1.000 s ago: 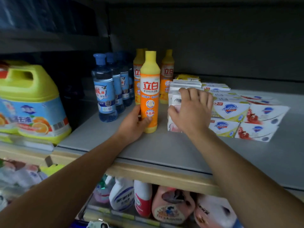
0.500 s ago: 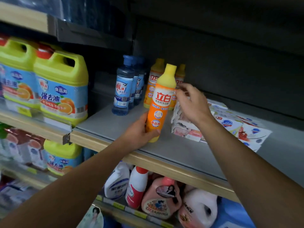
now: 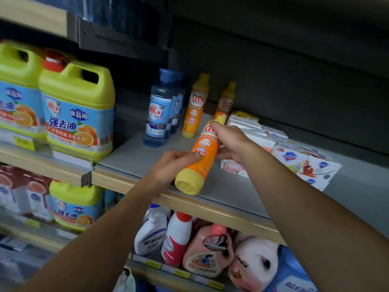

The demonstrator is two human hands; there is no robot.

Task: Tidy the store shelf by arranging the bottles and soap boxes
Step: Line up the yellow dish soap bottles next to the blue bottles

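An orange bottle (image 3: 203,157) with yellow ends hangs tilted above the grey shelf (image 3: 134,159), its base toward me and its cap toward the back. My left hand (image 3: 172,165) grips its lower body from the left. My right hand (image 3: 230,142) holds its upper part from the right, index finger laid over the label. Two more orange bottles (image 3: 194,106) stand upright at the back, next to a row of blue bottles (image 3: 156,114). Stacked soap boxes (image 3: 290,157) lie to the right, partly hidden by my right arm.
Large green-yellow detergent jugs (image 3: 77,112) stand on the neighbouring shelf at left. Below, spray bottles (image 3: 176,234) and pink refill bottles (image 3: 208,251) crowd the lower shelf. A wooden lip (image 3: 210,209) runs along the shelf's front edge. A dark back panel closes the shelf behind.
The orange bottle went from standing upright on the shelf to lifted and tilted, base toward me. My right hand left the soap boxes and took the bottle's upper part.
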